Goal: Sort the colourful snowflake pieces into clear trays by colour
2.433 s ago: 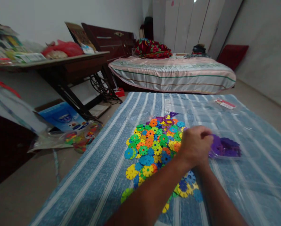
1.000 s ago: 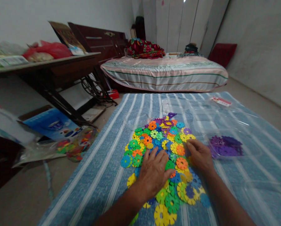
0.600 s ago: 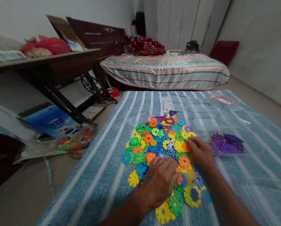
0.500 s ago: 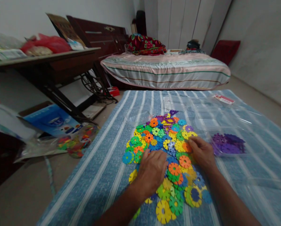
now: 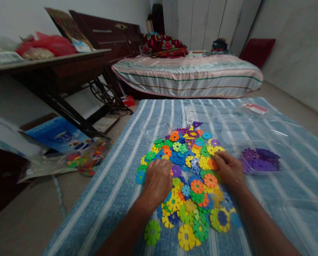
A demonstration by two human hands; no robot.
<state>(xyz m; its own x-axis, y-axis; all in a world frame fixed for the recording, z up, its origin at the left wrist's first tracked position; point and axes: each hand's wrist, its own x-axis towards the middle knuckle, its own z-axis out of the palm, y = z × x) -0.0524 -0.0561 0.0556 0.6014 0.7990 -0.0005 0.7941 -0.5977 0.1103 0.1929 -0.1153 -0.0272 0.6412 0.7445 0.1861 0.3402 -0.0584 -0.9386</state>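
Observation:
Slotted plastic discs in many colours lie in a loose pile [image 5: 184, 156] on the striped cloth. My left hand [image 5: 159, 181] rests palm down on the pile's left side, its fingers curving down among the discs with their tips hidden. Just right of it shows a purple disc [image 5: 176, 171]. At the pile's right edge, my right hand [image 5: 230, 172] has thumb and fingers drawn together at an orange disc [image 5: 213, 164]. A green disc [image 5: 152, 233] lies apart near the front, left of a yellow disc [image 5: 186, 236].
A clear plastic box [image 5: 289, 167] with purple pieces stands right of my right hand. Clear packaging and a red-and-white card [image 5: 255, 108] lie toward the back right. Beyond the striped cloth [image 5: 116, 185] is a bed [image 5: 188, 80]; a sewing-machine table [image 5: 68, 60] stands left.
My left hand has moved left and slightly up across the pile, uncovering the purple disc and others. My right hand has stayed at the orange disc. The view has shifted slightly.

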